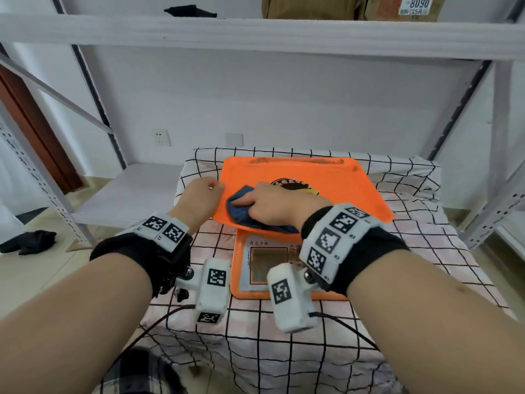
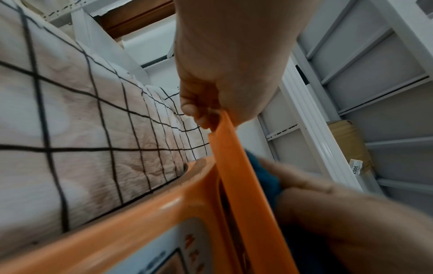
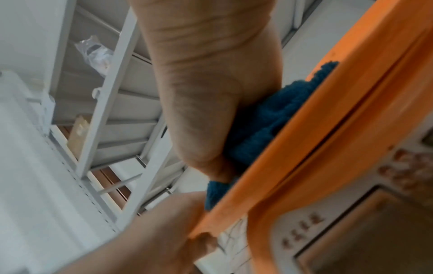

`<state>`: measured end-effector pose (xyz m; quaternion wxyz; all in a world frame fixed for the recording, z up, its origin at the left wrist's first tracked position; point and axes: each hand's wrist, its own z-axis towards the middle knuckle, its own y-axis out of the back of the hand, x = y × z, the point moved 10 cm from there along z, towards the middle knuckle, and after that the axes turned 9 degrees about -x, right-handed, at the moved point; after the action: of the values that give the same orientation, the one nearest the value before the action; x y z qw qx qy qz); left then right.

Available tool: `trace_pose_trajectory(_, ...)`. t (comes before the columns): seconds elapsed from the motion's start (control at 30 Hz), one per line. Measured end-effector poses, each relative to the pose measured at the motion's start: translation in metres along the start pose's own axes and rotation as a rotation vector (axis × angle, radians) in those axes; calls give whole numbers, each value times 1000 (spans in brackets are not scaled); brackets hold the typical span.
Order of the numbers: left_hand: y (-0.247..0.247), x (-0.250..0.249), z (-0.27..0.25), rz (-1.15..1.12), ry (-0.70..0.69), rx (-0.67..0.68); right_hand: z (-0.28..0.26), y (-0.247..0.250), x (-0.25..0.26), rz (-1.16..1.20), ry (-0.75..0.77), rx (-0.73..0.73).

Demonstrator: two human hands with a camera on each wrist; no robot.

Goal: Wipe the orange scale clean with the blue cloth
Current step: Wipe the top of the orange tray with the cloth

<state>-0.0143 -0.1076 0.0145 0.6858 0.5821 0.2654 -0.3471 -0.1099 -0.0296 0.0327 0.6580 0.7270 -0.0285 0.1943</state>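
Observation:
The orange scale (image 1: 341, 191) sits on a checked cloth, its flat platter tilted above the display panel (image 1: 267, 265). My left hand (image 1: 199, 194) grips the platter's left edge (image 2: 222, 133), fingers curled under it. On the platter's near left part my right hand (image 1: 272, 206) holds the bunched blue cloth (image 1: 238, 209) and presses it down. The blue cloth (image 3: 264, 126) bulges between palm and platter in the right wrist view. A dark round print and grime streaks mark the platter's middle and far rim.
The checked cloth (image 1: 426, 251) covers a low block under the scale. Grey metal shelving (image 1: 255, 35) stands over and around it, with cardboard boxes on top. A dark rag (image 1: 31, 241) lies on the floor at the left. Cables trail near the front.

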Motion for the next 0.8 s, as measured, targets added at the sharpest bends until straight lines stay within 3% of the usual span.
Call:
trace_pose_trajectory(0.1, 4, -2, -7, 19, -23, -21, -11, 1, 9, 95, 53, 39)
trace_pose_trajectory(0.2, 5, -2, -12, 20, -28, 2, -27, 9, -11, 66, 6, 17)
trace_pose_trajectory(0.37, 14, -7, -26, 199, -52, -124, -75, 33, -66, 3, -191, -32)
trace_pose_trajectory(0.5, 6, -39, -44, 353, -218, -136, -111, 49, -95, 14, -350, -142)
trace_pose_trajectory(0.6, -12, -56, -49, 460, -341, -85, -106, 35, -70, 18, -293, -224)
trace_pose_trajectory(0.7, -25, -65, -54, 485, -379, -72, -97, 20, -36, -118, -197, -269)
trace_pose_trajectory(0.8, -34, -68, -61, 547, -399, -60, -109, 28, -47, -182, -214, -316)
